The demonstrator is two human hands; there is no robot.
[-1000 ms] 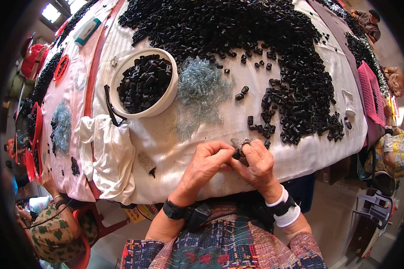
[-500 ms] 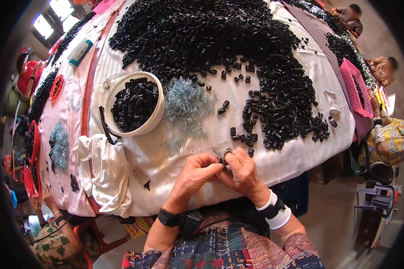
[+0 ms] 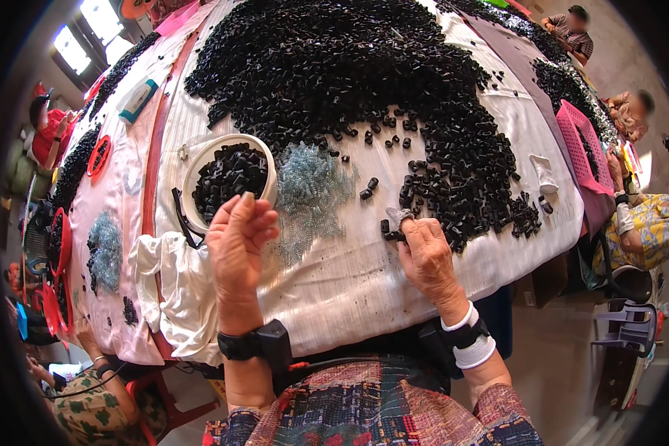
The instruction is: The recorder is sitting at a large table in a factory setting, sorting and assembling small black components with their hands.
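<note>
I'm looking down at the white cloth-covered surface (image 3: 424,275) and taking the round white plastic bowl (image 3: 195,177) as my landmark. The bowl holds a modest heap of small black plastic pieces (image 3: 229,172), not close to its rim, so I judge only a small share is done. Beyond the bowl and off to its right lies the huge spread of loose black plastic pieces (image 3: 349,67), which looks like most of the work left. Just right of the bowl sits a tangle of pale blue-grey wire springs (image 3: 308,189), also plentiful. My left hand (image 3: 238,238) hangs just in front of the bowl, fingers loosely curled; I can't tell whether it holds anything. My right hand (image 3: 426,253), well right of the bowl, pinches a small black piece (image 3: 392,232) at the pile's near edge.
</note>
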